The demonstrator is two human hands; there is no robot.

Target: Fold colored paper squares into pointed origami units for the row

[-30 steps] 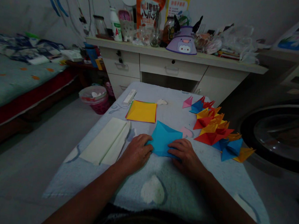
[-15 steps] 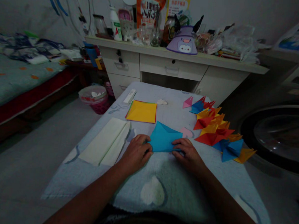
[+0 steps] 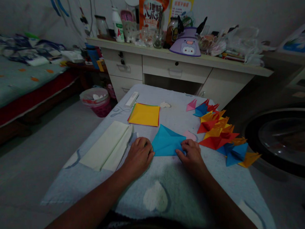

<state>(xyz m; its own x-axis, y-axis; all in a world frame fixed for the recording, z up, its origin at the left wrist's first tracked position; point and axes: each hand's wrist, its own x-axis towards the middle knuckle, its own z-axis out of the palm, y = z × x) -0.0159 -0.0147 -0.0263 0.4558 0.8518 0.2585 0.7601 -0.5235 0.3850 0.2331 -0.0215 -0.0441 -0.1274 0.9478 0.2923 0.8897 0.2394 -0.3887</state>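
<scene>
A blue sheet of paper (image 3: 166,141), partly folded, lies flat on the pale blue cloth of the table (image 3: 165,181) in front of me. My left hand (image 3: 138,155) presses its left corner with curled fingers. My right hand (image 3: 191,154) presses its right corner, fingertips on the paper's edge. Both hands hold the sheet down against the cloth.
A stack of square papers, yellow on top (image 3: 144,114), lies beyond the blue sheet. Several folded paper shapes (image 3: 219,132) in red, yellow and blue are heaped at the right. Folded white cloth (image 3: 107,144) lies at the left. A cluttered desk (image 3: 179,62) stands behind, a bed (image 3: 18,79) at the left.
My right hand has slid from the sheet's lower middle out to its right corner. The paper's lower edge now looks folded up and flatter. My left hand has barely shifted.
</scene>
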